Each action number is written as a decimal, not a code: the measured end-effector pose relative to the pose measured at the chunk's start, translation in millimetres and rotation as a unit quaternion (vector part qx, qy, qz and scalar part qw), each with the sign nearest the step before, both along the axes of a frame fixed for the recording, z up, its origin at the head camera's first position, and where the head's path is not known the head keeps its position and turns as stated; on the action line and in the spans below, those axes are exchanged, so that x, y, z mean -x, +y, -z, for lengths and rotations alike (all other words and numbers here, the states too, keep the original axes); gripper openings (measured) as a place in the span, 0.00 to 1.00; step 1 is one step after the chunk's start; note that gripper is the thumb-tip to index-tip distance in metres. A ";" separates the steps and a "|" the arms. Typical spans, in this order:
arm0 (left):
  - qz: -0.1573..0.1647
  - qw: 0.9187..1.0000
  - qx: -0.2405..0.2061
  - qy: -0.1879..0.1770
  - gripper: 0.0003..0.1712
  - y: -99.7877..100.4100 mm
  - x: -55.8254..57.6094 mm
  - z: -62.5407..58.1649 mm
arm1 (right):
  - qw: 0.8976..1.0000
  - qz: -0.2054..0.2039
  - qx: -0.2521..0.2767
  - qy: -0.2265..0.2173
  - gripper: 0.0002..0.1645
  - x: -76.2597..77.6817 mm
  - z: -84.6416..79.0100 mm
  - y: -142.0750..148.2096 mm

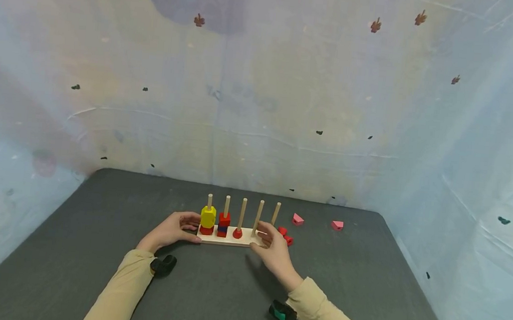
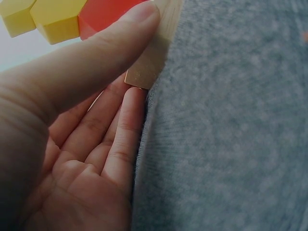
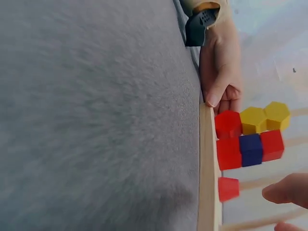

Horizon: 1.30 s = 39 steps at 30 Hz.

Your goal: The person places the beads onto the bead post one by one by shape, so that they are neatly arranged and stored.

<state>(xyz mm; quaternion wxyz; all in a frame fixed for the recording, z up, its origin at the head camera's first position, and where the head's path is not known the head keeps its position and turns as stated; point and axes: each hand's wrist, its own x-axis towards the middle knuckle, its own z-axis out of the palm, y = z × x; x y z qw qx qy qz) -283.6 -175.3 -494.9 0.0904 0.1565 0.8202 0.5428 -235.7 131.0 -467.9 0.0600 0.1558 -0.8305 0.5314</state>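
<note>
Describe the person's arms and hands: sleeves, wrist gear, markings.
Hands: left hand and right hand, both ungloved. Left sleeve and right sleeve: long, plain beige. Left wrist camera: small, black. Right wrist camera: black with a green patch. Any cables: can't tell.

No readable text, labels, brands, numbers or signs anywhere.

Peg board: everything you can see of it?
The peg board looks like pale wood: a long flat base with five upright pegs, lying on the dark tabletop. From the left, the first peg carries a red piece under two yellow hexagons, the second red, blue and red blocks, the third one small red piece. The left hand holds its left end; whether the right hand touches it is unclear.
</note>
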 end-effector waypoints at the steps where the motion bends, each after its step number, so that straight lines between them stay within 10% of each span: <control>1: 0.001 1.000 -0.001 0.000 0.36 -0.3 0.2 -0.1 | 1.000 0.001 -0.010 0.005 0.31 -2.6 -0.6 4.5; 19: -0.012 1.000 0.005 -0.007 0.38 -4.2 6.0 10.0 | 0.990 0.087 -0.109 0.038 0.28 9.8 -5.3 80.8; 39: 0.003 1.000 -0.006 0.000 0.36 -2.5 2.5 6.3 | 0.978 0.079 -0.188 -0.038 0.25 36.1 6.8 83.4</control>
